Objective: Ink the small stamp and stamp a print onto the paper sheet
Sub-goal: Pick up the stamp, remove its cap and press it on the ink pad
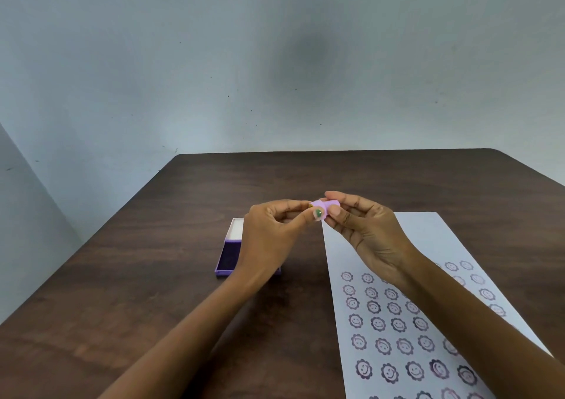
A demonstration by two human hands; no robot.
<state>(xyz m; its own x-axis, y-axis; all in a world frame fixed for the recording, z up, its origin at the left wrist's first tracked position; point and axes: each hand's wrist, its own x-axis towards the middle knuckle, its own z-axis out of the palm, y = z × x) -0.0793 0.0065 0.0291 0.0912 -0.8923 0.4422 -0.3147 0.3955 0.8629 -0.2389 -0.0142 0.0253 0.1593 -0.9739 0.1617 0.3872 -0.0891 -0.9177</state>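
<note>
A small lilac stamp (325,206) is held in the air above the table's middle, pinched from both sides. My left hand (272,236) grips its left end with fingertips and thumb; my right hand (363,230) grips its right end. The open purple ink pad (227,253) lies on the table below and behind my left hand, which hides its right part. The white paper sheet (428,239) lies to the right, under my right forearm, with rows of several purple flower-face prints (379,323) on its near half; its far part is blank.
The dark wooden table (153,276) ends at a pale grey wall at the back and left. The ink pad's white lid (237,229) is folded back behind it.
</note>
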